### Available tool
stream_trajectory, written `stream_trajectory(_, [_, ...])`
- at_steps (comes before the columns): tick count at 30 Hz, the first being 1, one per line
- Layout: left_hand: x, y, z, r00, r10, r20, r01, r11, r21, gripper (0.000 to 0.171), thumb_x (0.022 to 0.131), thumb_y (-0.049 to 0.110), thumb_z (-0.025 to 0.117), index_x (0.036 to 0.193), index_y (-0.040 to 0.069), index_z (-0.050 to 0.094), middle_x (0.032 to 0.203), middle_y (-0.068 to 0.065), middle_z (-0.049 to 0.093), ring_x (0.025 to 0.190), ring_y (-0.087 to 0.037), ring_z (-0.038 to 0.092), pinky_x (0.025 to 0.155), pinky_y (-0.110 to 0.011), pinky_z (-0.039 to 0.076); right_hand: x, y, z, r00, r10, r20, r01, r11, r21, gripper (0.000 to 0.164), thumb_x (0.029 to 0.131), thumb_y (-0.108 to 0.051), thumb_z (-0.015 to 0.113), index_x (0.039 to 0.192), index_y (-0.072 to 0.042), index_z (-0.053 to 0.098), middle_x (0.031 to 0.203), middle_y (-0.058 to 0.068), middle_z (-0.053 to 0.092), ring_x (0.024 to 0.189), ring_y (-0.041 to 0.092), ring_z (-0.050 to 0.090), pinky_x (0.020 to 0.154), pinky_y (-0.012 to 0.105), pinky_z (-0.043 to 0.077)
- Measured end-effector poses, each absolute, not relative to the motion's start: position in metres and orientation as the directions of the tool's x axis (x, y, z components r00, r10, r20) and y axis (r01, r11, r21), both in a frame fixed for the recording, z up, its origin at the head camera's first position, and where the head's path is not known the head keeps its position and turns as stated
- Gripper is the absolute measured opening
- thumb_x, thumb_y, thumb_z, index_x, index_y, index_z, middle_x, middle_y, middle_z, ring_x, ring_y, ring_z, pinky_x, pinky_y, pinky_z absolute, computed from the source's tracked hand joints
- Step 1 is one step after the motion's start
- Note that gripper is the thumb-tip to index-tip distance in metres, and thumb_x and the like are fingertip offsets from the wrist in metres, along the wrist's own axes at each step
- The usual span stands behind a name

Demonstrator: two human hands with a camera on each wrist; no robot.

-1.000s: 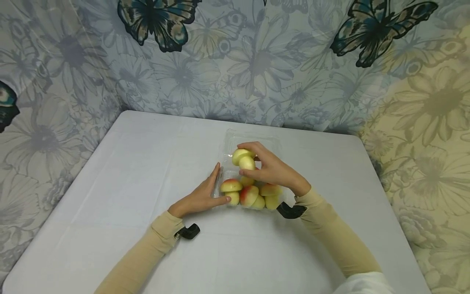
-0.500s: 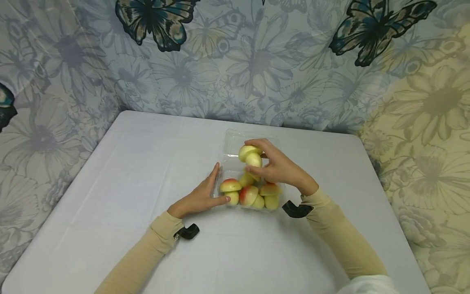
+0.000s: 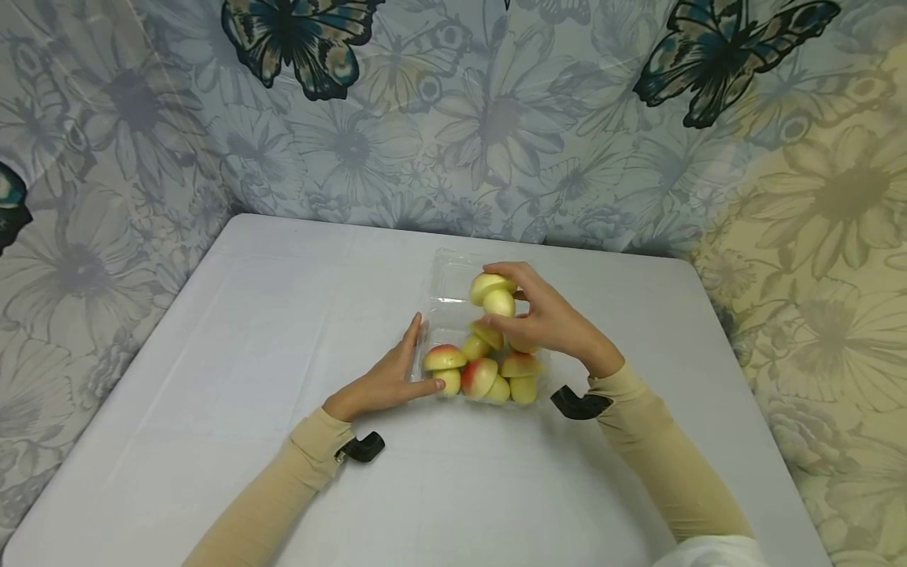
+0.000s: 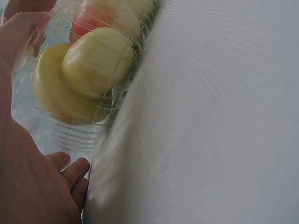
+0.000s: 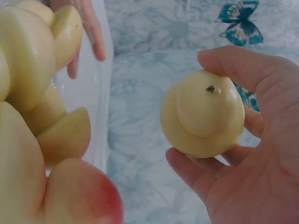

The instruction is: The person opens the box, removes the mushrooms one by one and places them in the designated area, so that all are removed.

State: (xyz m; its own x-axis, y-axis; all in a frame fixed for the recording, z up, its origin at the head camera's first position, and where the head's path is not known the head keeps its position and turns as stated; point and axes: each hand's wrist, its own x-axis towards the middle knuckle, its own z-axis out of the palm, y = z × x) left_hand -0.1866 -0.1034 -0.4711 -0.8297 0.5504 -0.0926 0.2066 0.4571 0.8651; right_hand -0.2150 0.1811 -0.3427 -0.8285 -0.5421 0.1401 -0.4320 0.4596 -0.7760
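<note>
My right hand [image 3: 560, 319] holds a toy mushroom [image 3: 499, 302] with a pale yellow cap and stem. In the right wrist view the thumb and fingers grip the mushroom [image 5: 201, 116], its dark-spotted stem end facing the camera. Below it stands a clear plastic container [image 3: 448, 319] with several yellow and red toy mushrooms [image 3: 480, 378] inside. The left hand [image 3: 386, 384] rests against the container's left side, fingers extended and thumb at the front corner. In the left wrist view, mushrooms [image 4: 98, 60] show through the ribbed wall.
The container's clear lid [image 3: 457, 276] lies open toward the back of the white table [image 3: 283, 315]. Walls with a floral and butterfly pattern [image 3: 496, 126] stand behind and beside the table. A black wrist device [image 3: 581, 403] sits on each sleeve.
The right hand has moved right and slightly back with the mushroom, exposing more of the mushrooms in the container. My left hand stays nearly still against the container.
</note>
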Motion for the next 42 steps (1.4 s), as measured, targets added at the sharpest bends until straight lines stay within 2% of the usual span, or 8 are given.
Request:
stream_trajectory(5, [-0.186,-0.104,-0.471,-0.832,0.549,-0.081,0.219,0.458,0.862,0.118,0.088,0.055,0.071,0.162,0.026,-0.016,0.172,-0.008,0.002,0.159,-0.025,0.006,0.128,-0.053,0.012,-0.216,0.188,-0.342,-0.835,-0.523,0.170,-0.441,0.452,-0.776,0.065,0.091,-0.013,0.076,0.148,-0.015,0.044,0.143,0.009,0.045,0.117,0.021,0.053,0.109,0.050,0.043])
stream_trajectory(16, [-0.185,-0.104,-0.473,-0.833,0.548,-0.072,0.232,0.464,0.855,0.115,0.088,0.056,0.070,0.164,0.024,-0.010,0.172,-0.006,0.002,0.159,-0.025,0.006,0.128,-0.053,0.013,-0.214,0.204,-0.338,-0.867,-0.471,0.163,-0.413,0.496,-0.764,0.066,0.091,-0.012,0.075,0.149,-0.012,0.043,0.146,0.011,0.044,0.121,0.022,0.050,0.111,0.053,0.043])
stream_trajectory(25, [-0.186,-0.103,-0.474,-0.836,0.545,-0.066,0.234,0.462,0.855,0.115,0.088,0.056,0.070,0.164,0.023,-0.010,0.172,-0.006,0.003,0.159,-0.025,0.007,0.128,-0.053,0.013,-0.215,0.216,-0.336,-0.882,-0.425,0.205,-0.422,0.514,-0.747,0.067,0.090,-0.009,0.076,0.149,-0.009,0.043,0.147,0.012,0.044,0.122,0.023,0.051,0.110,0.054,0.044])
stream_trajectory(30, [-0.185,-0.103,-0.473,-0.835,0.546,-0.071,0.231,0.465,0.855,0.115,0.088,0.056,0.070,0.163,0.026,-0.011,0.172,-0.007,0.003,0.159,-0.026,0.007,0.128,-0.053,0.013,-0.216,0.222,-0.334,-0.893,-0.399,0.205,-0.405,0.517,-0.754,0.068,0.090,-0.009,0.076,0.149,-0.016,0.044,0.147,0.007,0.044,0.119,0.015,0.051,0.111,0.047,0.044])
stream_trajectory(33, [-0.184,-0.102,-0.472,-0.833,0.548,-0.077,0.229,0.467,0.854,0.115,0.088,0.056,0.070,0.163,0.028,-0.013,0.172,-0.008,0.002,0.159,-0.026,0.006,0.128,-0.053,0.013,-0.216,0.225,-0.334,-0.893,-0.392,0.220,-0.409,0.506,-0.760,0.068,0.090,-0.007,0.076,0.149,-0.016,0.043,0.147,0.006,0.042,0.121,0.012,0.048,0.112,0.041,0.045])
stream_trajectory(36, [-0.184,-0.102,-0.471,-0.831,0.550,-0.078,0.228,0.465,0.855,0.115,0.088,0.056,0.070,0.163,0.027,-0.012,0.172,-0.009,0.002,0.159,-0.028,0.006,0.128,-0.054,0.013,-0.216,0.229,-0.334,-0.888,-0.390,0.244,-0.425,0.489,-0.762,0.068,0.090,-0.003,0.075,0.149,-0.013,0.042,0.148,0.007,0.040,0.124,0.009,0.045,0.112,0.031,0.043])
stream_trajectory(39, [-0.184,-0.102,-0.471,-0.832,0.548,-0.081,0.225,0.468,0.854,0.115,0.088,0.056,0.070,0.163,0.027,-0.012,0.172,-0.010,0.003,0.159,-0.029,0.006,0.128,-0.055,0.013,-0.217,0.233,-0.334,-0.883,-0.391,0.259,-0.438,0.488,-0.755,0.069,0.089,-0.001,0.074,0.149,-0.012,0.041,0.147,0.008,0.041,0.124,0.007,0.045,0.108,0.019,0.043])
stream_trajectory(42, [-0.185,-0.102,-0.472,-0.832,0.549,-0.082,0.226,0.471,0.853,0.114,0.088,0.056,0.070,0.163,0.028,-0.012,0.172,-0.009,0.003,0.159,-0.028,0.007,0.128,-0.054,0.013,-0.218,0.236,-0.334,-0.885,-0.388,0.256,-0.433,0.486,-0.759,0.070,0.089,0.000,0.074,0.150,-0.011,0.041,0.147,0.009,0.042,0.121,0.008,0.047,0.101,0.013,0.046])
